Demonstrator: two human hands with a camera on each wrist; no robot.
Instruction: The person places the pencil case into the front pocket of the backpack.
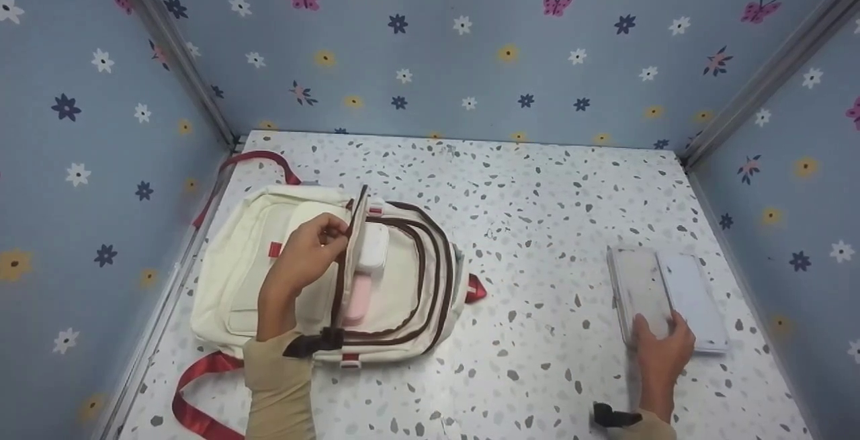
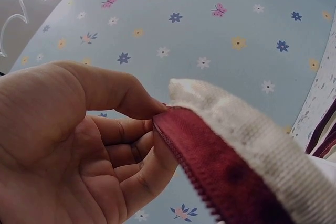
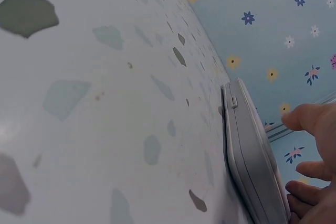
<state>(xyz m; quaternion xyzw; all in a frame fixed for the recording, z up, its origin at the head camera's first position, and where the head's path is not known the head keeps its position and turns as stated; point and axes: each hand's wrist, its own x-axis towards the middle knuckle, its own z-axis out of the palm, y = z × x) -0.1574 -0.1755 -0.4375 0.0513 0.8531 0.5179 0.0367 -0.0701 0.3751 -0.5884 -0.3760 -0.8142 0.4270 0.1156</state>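
Note:
A cream backpack (image 1: 269,319) with dark red zips lies on the speckled table at the left. My left hand (image 1: 306,255) pinches the zipped edge of its pocket flap (image 1: 351,252) between thumb and fingers, holding it raised. Inside the pocket sit a white rounded case (image 1: 372,249) and a pink oblong item (image 1: 358,297). In the left wrist view the red zip tape (image 2: 205,150) runs from my fingertips. At the right, my right hand (image 1: 662,353) reaches over the near end of a flat grey case (image 1: 638,282), thumb and fingers apart.
A flat white panel (image 1: 692,299) lies along the grey case's right side. Red straps (image 1: 205,366) trail from the backpack's left end. Flower-patterned walls (image 1: 430,44) enclose the speckled table (image 1: 524,225) at the back and both sides.

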